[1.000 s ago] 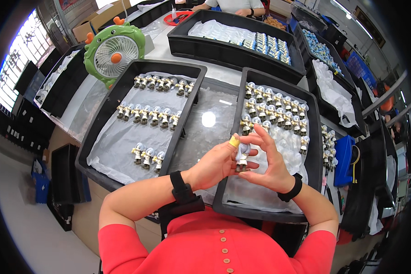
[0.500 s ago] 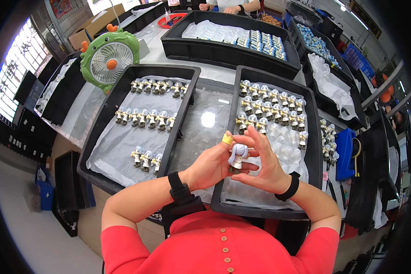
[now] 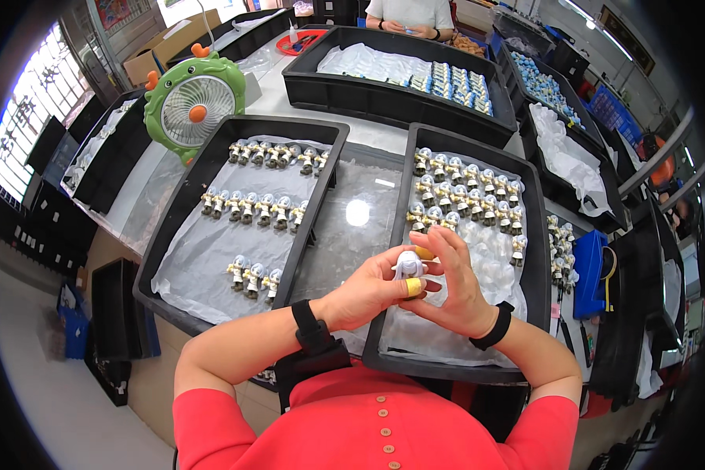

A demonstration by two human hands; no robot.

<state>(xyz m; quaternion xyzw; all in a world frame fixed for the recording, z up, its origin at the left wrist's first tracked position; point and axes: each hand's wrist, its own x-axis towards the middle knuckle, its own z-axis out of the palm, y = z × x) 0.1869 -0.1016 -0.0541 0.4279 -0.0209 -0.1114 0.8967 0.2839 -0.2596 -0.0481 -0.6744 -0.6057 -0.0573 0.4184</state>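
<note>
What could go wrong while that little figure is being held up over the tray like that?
Held only by fingertips of the left hand and right hand, the small white figure might slip and topple the figurine rows in the black tray below. A sleeve could also brush them.

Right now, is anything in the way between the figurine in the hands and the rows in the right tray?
Nothing visible. Both hands, left and right, hold the figurine above the right tray; only bare white liner lies between it and the rows.

green fan | blue bin | far black crate
</note>
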